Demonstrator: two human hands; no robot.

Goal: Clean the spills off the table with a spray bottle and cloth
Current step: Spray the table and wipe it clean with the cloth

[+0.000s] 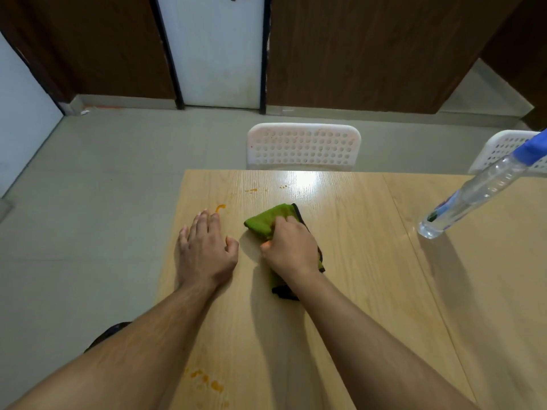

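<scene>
The wiping step looks to be in hand. The left hand point(204, 250) lies flat, its grip wide, fingers straight on the pale wood-grain table point(370, 291), fingertips just beside a curl of orange spill point(220, 207). More orange blotches point(207, 380) sit near the front edge. The right hand point(291, 247) has its grip bunched round the soft green cloth point(266, 220), pressing it down mid-table. Far right stands the clear plastic spray bottle point(473, 190), blue-topped. Next, I judge, the cloth must sweep left onto that curl.
</scene>
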